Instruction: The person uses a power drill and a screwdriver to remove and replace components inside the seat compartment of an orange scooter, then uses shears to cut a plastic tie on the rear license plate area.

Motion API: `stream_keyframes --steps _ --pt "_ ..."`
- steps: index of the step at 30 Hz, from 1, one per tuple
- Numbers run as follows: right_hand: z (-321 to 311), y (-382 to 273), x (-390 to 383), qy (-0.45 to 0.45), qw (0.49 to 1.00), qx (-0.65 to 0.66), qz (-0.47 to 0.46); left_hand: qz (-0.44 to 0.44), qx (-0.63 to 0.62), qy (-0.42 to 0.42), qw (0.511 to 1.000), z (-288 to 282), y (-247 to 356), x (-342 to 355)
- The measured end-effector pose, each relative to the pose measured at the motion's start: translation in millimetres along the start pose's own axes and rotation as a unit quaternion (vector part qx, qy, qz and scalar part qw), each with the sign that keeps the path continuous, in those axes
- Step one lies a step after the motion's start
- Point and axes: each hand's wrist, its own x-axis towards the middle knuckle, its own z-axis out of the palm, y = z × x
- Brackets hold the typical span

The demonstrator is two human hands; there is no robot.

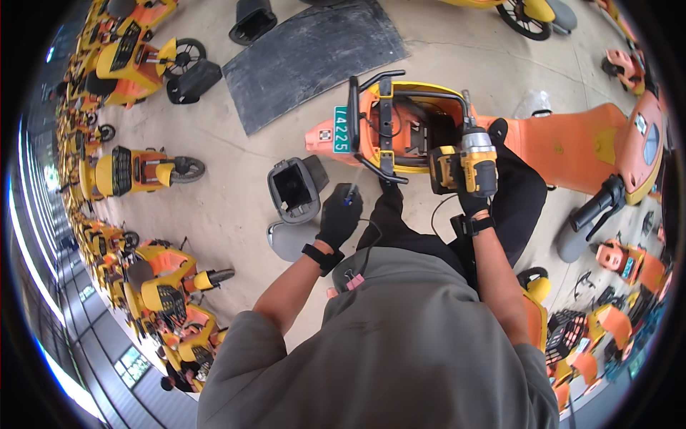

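Note:
My left hand (338, 220), in a black glove, is closed on a thin tool with a blue part near the fingers, which looks like a screwdriver (349, 196). It sits left of the orange scooter's (572, 143) rear end. My right hand (470, 203), also gloved, grips a yellow and black cordless impact driver (480, 163). The driver's long metal nose points away from me, beside the right edge of the scooter's open seat compartment (406, 169). Metal parts and a cable show inside that compartment. A black rear rack (354, 121) frames its left end.
A dark plastic box (313, 173) and a grey scooter seat (294, 244) lie on the floor near my left hand. Beyond them is a dark mat (314, 61). Yellow scooters (136, 171) line the left; more scooter parts (614, 255) lie at right.

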Motion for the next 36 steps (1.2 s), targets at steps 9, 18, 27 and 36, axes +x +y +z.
stream_keyframes --steps 9,18,27,36 --pt "9 20 13 -0.022 0.969 0.239 0.065 -0.188 -0.055 0.286 0.938 -53 -231 -29" --pt "4 -4 14 0.008 0.987 0.154 0.053 -0.116 -0.137 0.185 0.966 -47 -80 42" --pt "0 -37 26 0.024 0.996 0.089 0.01 0.066 0.0 0.157 0.985 -5 54 152" --pt "6 -28 71 -0.061 0.982 0.151 0.098 0.007 -0.041 0.166 0.985 15 59 153"
